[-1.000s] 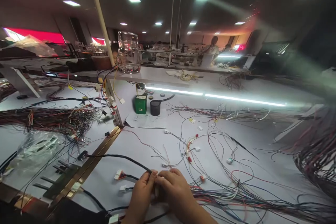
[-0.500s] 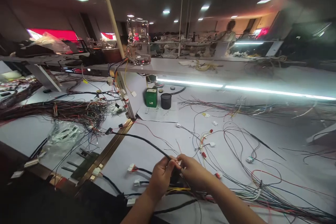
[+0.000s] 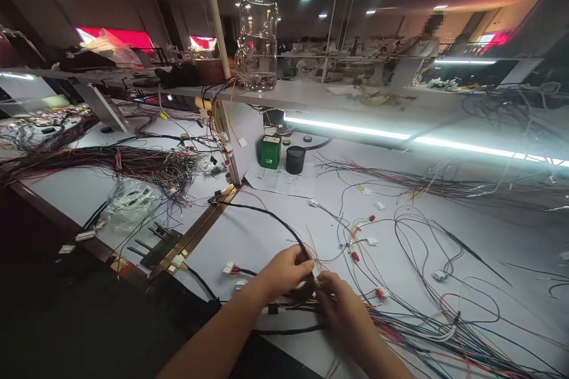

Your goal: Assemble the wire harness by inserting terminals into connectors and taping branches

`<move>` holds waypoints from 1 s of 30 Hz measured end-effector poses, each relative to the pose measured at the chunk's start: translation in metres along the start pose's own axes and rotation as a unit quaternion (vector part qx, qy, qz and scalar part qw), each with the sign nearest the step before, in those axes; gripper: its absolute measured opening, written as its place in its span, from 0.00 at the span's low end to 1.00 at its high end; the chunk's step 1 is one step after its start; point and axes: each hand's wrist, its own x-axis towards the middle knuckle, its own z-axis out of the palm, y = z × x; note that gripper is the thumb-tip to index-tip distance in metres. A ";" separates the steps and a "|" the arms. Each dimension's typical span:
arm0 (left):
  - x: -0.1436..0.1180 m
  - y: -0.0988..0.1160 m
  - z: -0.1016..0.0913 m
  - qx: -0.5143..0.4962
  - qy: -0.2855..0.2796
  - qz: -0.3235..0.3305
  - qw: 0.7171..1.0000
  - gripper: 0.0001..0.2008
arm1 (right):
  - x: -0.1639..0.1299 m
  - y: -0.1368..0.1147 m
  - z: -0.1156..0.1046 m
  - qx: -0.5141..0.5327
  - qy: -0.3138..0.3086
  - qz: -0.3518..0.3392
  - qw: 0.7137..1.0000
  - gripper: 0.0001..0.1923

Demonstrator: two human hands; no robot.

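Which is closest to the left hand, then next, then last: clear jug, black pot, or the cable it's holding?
Head view, from the left hand:
1. Black cable: in its grip.
2. Black pot: ahead, on the table.
3. Clear jug: up on the shelf.

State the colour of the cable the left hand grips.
The cable is black; the head view shows it.

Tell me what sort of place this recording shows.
Probably a wire-harness workshop: a thick bundle of thin wires and a white multi-wire connector lie on the white workbench, and a black cable runs to the person's left hand.
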 end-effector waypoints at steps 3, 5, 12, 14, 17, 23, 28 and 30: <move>0.001 -0.001 0.000 -0.027 0.009 -0.048 0.998 0.15 | -0.001 0.004 0.004 -0.041 0.034 -0.060 0.997 0.19; 0.000 -0.005 0.003 -0.047 0.024 -0.051 0.997 0.16 | -0.001 0.000 0.003 -0.048 0.027 -0.111 0.992 0.26; -0.017 -0.017 0.012 -0.141 0.071 0.007 0.987 0.13 | 0.001 0.001 -0.018 0.029 0.006 0.054 0.998 0.19; -0.021 -0.015 0.011 -0.140 0.045 0.040 0.988 0.11 | 0.012 0.005 -0.024 0.046 -0.027 0.120 0.991 0.18; -0.021 -0.011 0.009 -0.107 -0.001 0.071 0.992 0.12 | 0.037 0.000 -0.028 0.019 -0.106 0.122 0.987 0.14; -0.009 -0.012 0.011 0.005 -0.045 0.144 0.989 0.16 | 0.046 -0.015 -0.033 0.030 -0.136 0.115 0.984 0.15; 0.001 -0.019 0.020 0.056 -0.024 0.149 0.987 0.17 | 0.003 -0.016 -0.031 0.178 -0.096 0.102 0.974 0.22; 0.002 -0.018 0.022 0.061 -0.025 0.138 0.988 0.19 | -0.006 -0.015 -0.026 0.168 -0.057 0.095 0.980 0.20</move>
